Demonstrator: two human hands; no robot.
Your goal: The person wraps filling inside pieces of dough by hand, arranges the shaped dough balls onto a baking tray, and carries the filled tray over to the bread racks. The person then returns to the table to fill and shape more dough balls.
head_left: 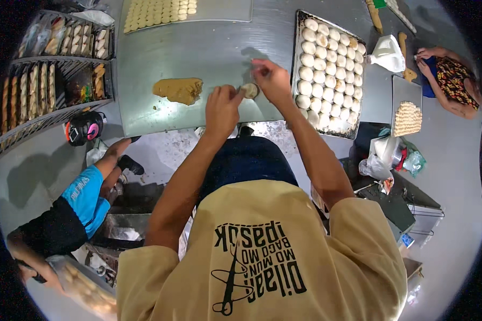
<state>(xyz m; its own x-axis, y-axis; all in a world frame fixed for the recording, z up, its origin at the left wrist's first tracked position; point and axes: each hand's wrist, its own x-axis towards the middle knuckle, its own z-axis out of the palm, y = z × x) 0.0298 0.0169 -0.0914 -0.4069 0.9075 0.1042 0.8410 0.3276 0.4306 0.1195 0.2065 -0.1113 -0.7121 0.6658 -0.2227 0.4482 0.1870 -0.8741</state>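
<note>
A small round piece of dough lies at the near edge of the metal table, between my two hands. My left hand is closed, its thumb and fingertips against the dough's left side. Just right of it and slightly raised, my right hand has its fingers curled into a pinch; whatever they hold, if anything, is too small to make out. To the left rests a flattened lump of brown filling, its right end broken and ragged.
A dark-rimmed baking tray with rows of round white buns stands at the right. A tray of small dough pieces lies at the far side. Bread racks stand left. One person is at lower left, another at far right.
</note>
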